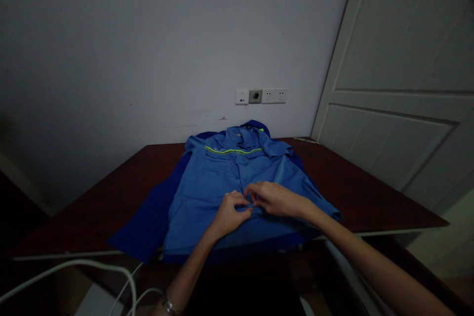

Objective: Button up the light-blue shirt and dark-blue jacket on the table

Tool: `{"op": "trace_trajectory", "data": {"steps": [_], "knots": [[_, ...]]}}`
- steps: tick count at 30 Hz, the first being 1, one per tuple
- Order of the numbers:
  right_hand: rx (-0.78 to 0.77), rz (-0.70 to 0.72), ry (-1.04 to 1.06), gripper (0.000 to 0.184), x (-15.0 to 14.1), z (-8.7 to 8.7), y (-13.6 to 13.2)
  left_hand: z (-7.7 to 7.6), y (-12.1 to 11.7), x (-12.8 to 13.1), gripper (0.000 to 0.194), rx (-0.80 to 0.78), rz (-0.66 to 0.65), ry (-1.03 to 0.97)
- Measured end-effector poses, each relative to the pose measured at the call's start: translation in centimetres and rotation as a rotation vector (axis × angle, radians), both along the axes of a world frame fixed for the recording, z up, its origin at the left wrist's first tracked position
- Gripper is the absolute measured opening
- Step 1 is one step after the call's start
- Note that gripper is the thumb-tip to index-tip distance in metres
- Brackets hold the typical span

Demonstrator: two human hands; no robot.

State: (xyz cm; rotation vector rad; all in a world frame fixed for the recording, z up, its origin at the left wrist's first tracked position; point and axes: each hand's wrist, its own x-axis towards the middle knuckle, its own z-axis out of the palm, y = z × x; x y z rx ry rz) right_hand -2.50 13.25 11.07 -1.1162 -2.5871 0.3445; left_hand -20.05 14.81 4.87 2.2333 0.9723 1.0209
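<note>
A light blue short-sleeved work shirt [207, 187] with a yellow-green stripe across the chest lies front side up, its collar toward the wall. Beneath it, a darker blue garment [148, 222] shows at the left, right and lower edges. Low on the button front, my left hand [233, 211] pinches the shirt's fabric between thumb and fingers. My right hand [274, 198] is closed on the same spot from the right, its fingertips almost meeting the left ones. Any button between the fingertips is too small to make out.
The dark red table [355, 192] stands against a pale wall with a row of sockets [274, 96]. A white panelled door [400, 108] rises at the right. A white cable [92, 262] loops at the lower left. The garments hang slightly over the table's front edge.
</note>
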Motion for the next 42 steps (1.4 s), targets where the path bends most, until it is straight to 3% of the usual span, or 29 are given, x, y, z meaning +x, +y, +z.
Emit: {"op": "trace_trajectory", "data": {"steps": [3,10,13,17,22,25,31,36,39,42], "knots": [[-0.107,-0.025,0.138,0.028,0.1,-0.5,0.6,0.3,-0.2,-0.4,0.008,0.041,-0.008,0.038],[-0.623,-0.15,0.552,0.033,0.5,-3.0,2.5,0.4,-0.7,-0.4,0.006,0.219,0.009,0.116],[-0.702,-0.194,0.609,0.033,0.6,-3.5,2.8,0.2,-0.9,-0.2,0.007,0.278,0.006,0.139],[-0.595,-0.202,0.577,0.03,0.4,-3.2,2.1,0.0,-0.7,-0.1,0.004,0.209,0.004,0.096],[-0.161,-0.142,0.361,0.027,-0.1,-2.0,0.3,0.0,0.2,-0.2,0.017,-0.019,-0.038,-0.077],[-0.022,-0.092,0.244,0.026,-0.1,-1.4,-0.6,0.4,0.5,-0.4,0.02,-0.117,-0.103,-0.111],[-0.019,-0.087,0.239,0.023,0.1,-1.3,-0.8,1.1,0.5,-0.6,0.015,-0.251,-0.107,-0.138],[-0.037,-0.058,0.307,0.019,-0.1,-1.6,-0.6,0.8,0.8,-0.6,0.014,-0.382,-0.091,-0.184],[-0.039,-0.072,0.348,0.018,-0.1,-1.9,-0.3,0.5,0.9,-0.5,0.014,-0.334,-0.07,-0.179],[-0.028,-0.152,0.415,0.013,-0.1,-2.2,0.2,0.4,0.6,-0.1,0.014,-0.191,-0.006,-0.169]]}}
